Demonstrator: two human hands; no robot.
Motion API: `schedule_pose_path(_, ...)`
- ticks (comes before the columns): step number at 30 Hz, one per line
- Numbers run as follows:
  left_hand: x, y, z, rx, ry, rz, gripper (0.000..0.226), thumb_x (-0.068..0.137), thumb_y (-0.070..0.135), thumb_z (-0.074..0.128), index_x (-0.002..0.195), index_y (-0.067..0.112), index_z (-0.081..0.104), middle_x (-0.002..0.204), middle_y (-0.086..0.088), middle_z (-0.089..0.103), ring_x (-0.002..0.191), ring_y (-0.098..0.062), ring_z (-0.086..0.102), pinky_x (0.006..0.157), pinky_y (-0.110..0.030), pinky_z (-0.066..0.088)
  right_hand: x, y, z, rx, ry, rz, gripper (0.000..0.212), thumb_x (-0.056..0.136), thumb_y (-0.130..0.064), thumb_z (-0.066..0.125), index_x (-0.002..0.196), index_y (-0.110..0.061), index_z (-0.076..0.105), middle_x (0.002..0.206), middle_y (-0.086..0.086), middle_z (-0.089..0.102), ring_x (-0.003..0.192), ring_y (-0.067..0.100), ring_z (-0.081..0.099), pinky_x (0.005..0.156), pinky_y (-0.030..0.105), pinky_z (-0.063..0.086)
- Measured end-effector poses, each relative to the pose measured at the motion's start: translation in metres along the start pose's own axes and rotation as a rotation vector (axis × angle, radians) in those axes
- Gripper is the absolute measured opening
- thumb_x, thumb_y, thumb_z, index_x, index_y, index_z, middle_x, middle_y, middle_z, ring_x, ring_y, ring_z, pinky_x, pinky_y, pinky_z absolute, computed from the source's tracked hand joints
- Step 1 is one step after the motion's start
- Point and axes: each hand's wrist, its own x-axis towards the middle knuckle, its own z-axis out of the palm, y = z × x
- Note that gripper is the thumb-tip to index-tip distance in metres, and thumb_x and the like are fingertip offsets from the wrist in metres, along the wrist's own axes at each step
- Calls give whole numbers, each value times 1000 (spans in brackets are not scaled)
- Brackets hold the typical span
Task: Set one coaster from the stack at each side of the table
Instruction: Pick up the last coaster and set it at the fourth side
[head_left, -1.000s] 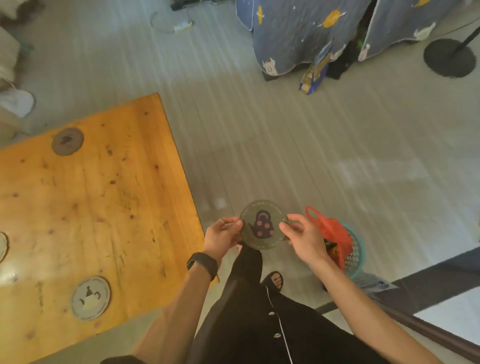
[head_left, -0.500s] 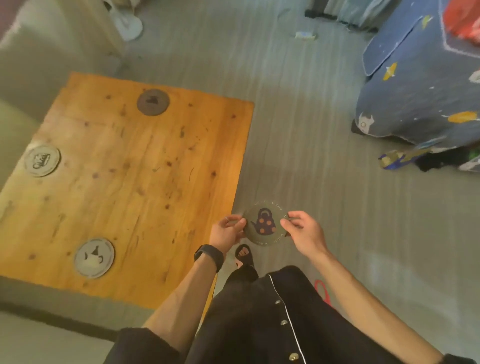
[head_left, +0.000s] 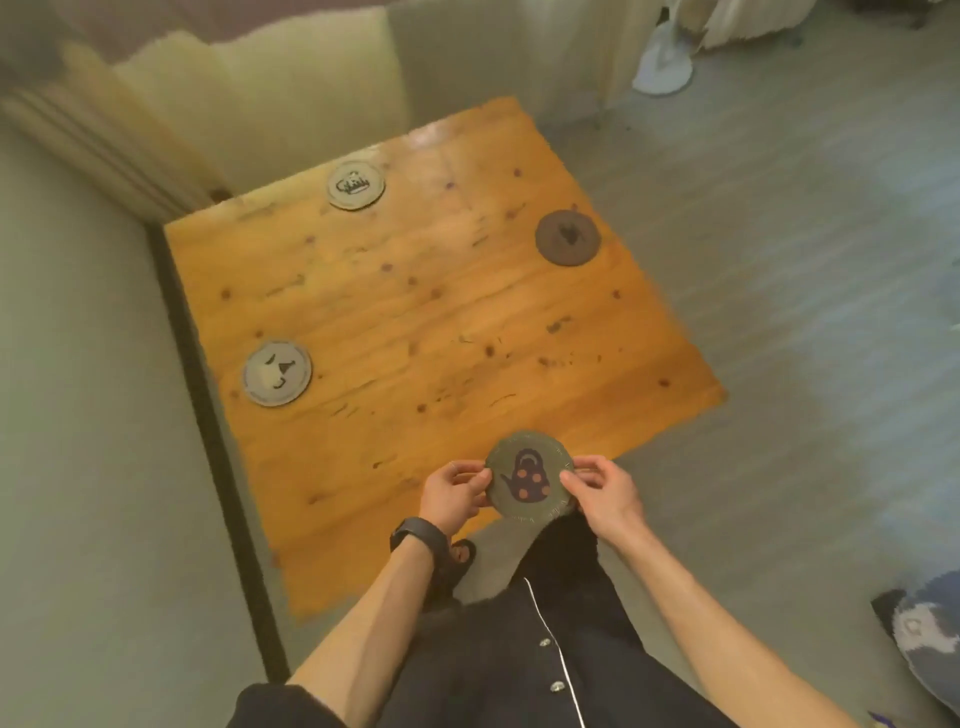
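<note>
I hold a round dark green coaster (head_left: 530, 479) with a spotted teapot print, pinched at its edges by my left hand (head_left: 453, 491) and my right hand (head_left: 602, 491). It hovers over the near edge of the wooden table (head_left: 441, 332). Three coasters lie flat on the table: a pale one (head_left: 277, 372) near the left side, a pale one (head_left: 356, 185) at the far side, and a dark brown one (head_left: 568, 237) near the right side. No stack is in view.
A pale sofa (head_left: 93, 415) runs along the table's left side and wraps behind it. A white fan base (head_left: 663, 67) stands on the grey floor at the back right. A blue patterned cloth (head_left: 930, 639) shows at the lower right.
I have walked round the table's corner, so the table now lies straight ahead. Both hands kept hold of the teapot coaster, which now sits over the table's near edge instead of over the floor.
</note>
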Motion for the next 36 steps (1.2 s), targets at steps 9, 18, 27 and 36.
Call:
schedule_pose_path(9,1,-13,51,-92,479,-120,11,91,23,66,98,14,66,94,-6,71,71,-16,64,58,-23,49,65,-41,-24,-372,-357,-180,15,93,-29,66,107,-29,60,91,-15,65,86,4,64,64,16,46)
schedule_pose_path(18,20,-41,55,-113,570,-163,14,88,27,69,98,18,69,93,2,69,85,-14,62,72,-26,45,84,-21,1,-533,-351,-235,15,94,-27,63,108,-23,62,93,-5,67,84,9,65,73,24,49)
schedule_pose_path(27,66,-53,32,-69,625,-150,6,83,36,70,86,30,68,88,7,71,92,-17,67,81,-29,51,104,-13,45,-472,-241,-265,20,95,-28,63,113,-21,64,95,-5,67,93,16,63,79,27,46)
schedule_pose_path(36,72,-52,29,192,642,-145,12,87,44,61,91,32,63,85,16,64,98,-16,61,97,-39,39,111,-10,54,-459,-182,-234,18,90,-28,67,107,-21,64,86,-9,67,88,14,64,79,29,48)
